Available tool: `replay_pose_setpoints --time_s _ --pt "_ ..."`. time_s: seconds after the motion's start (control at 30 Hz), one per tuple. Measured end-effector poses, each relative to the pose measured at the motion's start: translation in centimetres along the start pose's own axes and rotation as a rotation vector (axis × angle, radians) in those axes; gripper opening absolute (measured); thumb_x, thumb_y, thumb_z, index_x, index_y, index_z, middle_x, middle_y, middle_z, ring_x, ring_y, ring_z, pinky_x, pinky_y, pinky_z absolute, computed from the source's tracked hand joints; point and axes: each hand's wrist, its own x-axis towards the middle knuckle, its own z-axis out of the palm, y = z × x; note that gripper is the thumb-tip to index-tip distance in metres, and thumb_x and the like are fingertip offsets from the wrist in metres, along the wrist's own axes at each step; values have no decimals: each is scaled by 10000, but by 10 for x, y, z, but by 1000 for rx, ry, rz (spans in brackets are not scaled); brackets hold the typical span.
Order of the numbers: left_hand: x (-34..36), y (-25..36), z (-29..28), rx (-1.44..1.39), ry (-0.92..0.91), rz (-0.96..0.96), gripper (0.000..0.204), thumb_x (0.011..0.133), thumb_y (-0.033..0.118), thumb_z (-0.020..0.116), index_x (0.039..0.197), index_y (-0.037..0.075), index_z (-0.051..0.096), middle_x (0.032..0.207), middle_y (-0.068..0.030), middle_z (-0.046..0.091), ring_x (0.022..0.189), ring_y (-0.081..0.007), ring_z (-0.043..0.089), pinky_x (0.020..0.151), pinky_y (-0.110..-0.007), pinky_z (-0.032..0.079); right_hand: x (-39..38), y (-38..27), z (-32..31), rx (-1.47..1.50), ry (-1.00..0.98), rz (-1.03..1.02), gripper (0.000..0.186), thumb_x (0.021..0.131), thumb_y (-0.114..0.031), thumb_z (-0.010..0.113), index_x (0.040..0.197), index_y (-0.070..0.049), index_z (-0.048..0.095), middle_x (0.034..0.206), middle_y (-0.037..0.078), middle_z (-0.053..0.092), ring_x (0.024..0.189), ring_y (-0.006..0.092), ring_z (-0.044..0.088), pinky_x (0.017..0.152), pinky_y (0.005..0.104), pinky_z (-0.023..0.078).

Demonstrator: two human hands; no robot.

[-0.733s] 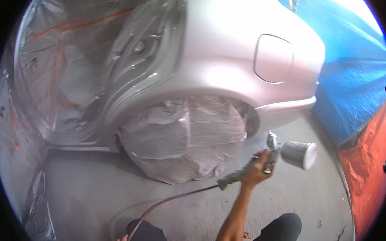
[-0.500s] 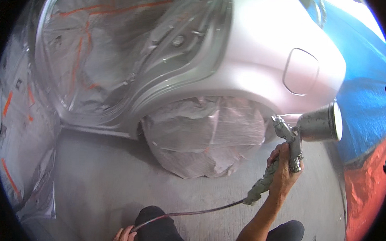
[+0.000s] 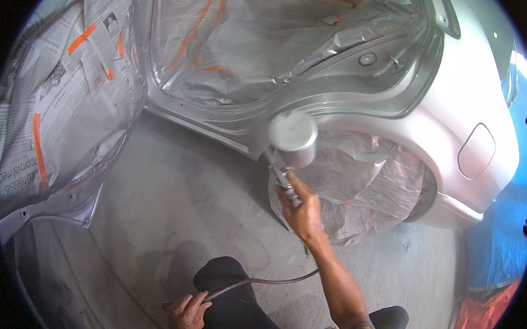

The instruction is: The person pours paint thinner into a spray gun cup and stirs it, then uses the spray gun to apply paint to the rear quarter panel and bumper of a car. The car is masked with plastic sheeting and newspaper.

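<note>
My right hand (image 3: pixel 304 213) is closed round the handle of a spray gun (image 3: pixel 286 183) with a metal cup (image 3: pixel 293 139) on top. The gun stands in front of the wheel arch, near the front side of the wheel, which is wrapped in masking film (image 3: pixel 357 187). A thin dark air hose (image 3: pixel 269 281) runs from beneath my right forearm across my knee to my left hand (image 3: pixel 187 314), whose fingers are wrapped round it. Behind the gun curves the pale, glossy rear quarter panel (image 3: pixel 458 97) of a car, with its fuel flap (image 3: pixel 477 150).
The door opening is covered with masking film (image 3: pixel 258 39) and orange tape. At left an open door (image 3: pixel 57 112) is masked with newspaper. Blue sheeting (image 3: pixel 501 236) and red sheeting (image 3: pixel 485 319) hang at the right. The concrete floor (image 3: pixel 167 189) lies below.
The spray gun has gone left, from the rear end of the wheel arch to its front side, and its cup now points upward. My view has turned left. My left hand still holds the hose.
</note>
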Motion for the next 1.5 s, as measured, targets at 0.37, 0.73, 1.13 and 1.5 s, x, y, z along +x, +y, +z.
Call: replay_pose_setpoints --time_s 0.37,0.73,1.13,1.5 --pt "-12 -2 -1 41 49 60 176 1013 104 713 1139 -11 755 1114 -201 761 951 -412 718 801 -479 585 -2 58 157 -237 -265 109 530 931 -45 587 1460 -54 553 1129 308 684 1025 491 706 871 582 566" --pt "43 -42 -40 -219 95 -281 282 1079 179 640 1235 -42 719 998 -171 742 866 -252 689 775 -376 568 52 -83 -42 20 217 175 377 1002 -170 723 1324 16 657 998 267 743 938 363 745 808 498 567" --pt "65 -27 -26 -404 -3 -217 318 1037 249 681 1174 -34 724 912 -154 693 803 -301 667 718 -401 517 34 -171 -237 -214 462 450 311 1041 -275 698 1087 32 719 757 41 658 627 118 593 585 350 504" --pt "31 -10 -60 -423 123 -326 272 1098 156 602 1223 -53 722 1019 -145 745 908 -240 681 837 -354 550 105 -147 -84 41 -112 138 360 961 -263 743 1096 66 691 1052 311 738 1046 472 723 906 547 568"
